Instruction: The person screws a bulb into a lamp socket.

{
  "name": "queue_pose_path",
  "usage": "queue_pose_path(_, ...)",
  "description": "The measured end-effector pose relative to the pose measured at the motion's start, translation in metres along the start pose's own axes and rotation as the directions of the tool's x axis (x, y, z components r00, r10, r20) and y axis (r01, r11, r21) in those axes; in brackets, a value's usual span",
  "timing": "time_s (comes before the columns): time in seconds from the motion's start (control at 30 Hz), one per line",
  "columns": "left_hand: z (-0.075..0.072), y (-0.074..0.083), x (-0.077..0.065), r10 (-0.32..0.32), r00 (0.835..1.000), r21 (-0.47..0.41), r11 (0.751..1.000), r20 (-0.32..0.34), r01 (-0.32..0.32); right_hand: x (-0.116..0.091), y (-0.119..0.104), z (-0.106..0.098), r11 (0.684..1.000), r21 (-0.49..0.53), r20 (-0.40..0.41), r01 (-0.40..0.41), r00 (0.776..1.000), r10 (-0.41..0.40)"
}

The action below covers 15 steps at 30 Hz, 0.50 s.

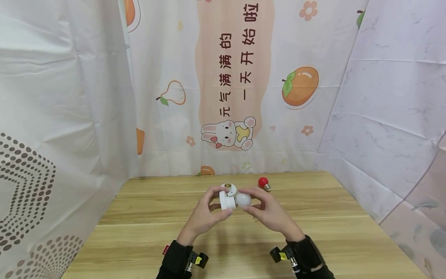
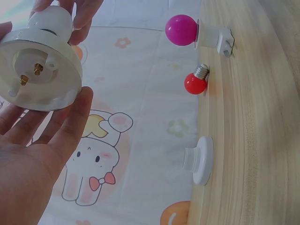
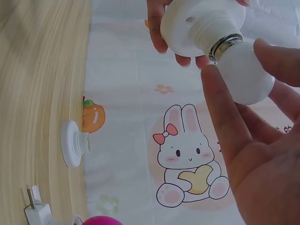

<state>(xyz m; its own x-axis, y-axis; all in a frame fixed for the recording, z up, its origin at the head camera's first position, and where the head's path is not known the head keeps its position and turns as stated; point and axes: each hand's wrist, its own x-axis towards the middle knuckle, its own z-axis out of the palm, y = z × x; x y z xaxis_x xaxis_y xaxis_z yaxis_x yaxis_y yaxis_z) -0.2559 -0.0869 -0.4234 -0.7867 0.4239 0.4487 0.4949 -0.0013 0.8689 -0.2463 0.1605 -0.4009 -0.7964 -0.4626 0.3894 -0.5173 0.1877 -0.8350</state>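
Head view: low in the middle of the frame, the left hand (image 1: 204, 217) grips a socket (image 1: 227, 202), fingers parted to its width; the right hand (image 1: 271, 212) holds a bulb (image 1: 244, 199) at its mouth between thumb and fingers. A red bulb (image 1: 263, 182) lies just up and right.

Left wrist view: the socket's underside, upper left, shows two brass terminals (image 2: 38, 69); a pink bulb (image 2: 181, 30) sits upper right.

Right wrist view: upper right, the bulb's metal collar (image 3: 225, 44) shows partly outside the socket.
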Motion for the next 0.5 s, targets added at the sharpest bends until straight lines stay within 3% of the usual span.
queue_pose_path(0.5,0.0013,0.0008,-0.0008,0.007,1.0,-0.002,1.0,0.002,-0.007,0.0017,-0.0002,0.0018,0.991,-0.027,-0.012,-0.13,0.991,0.13)
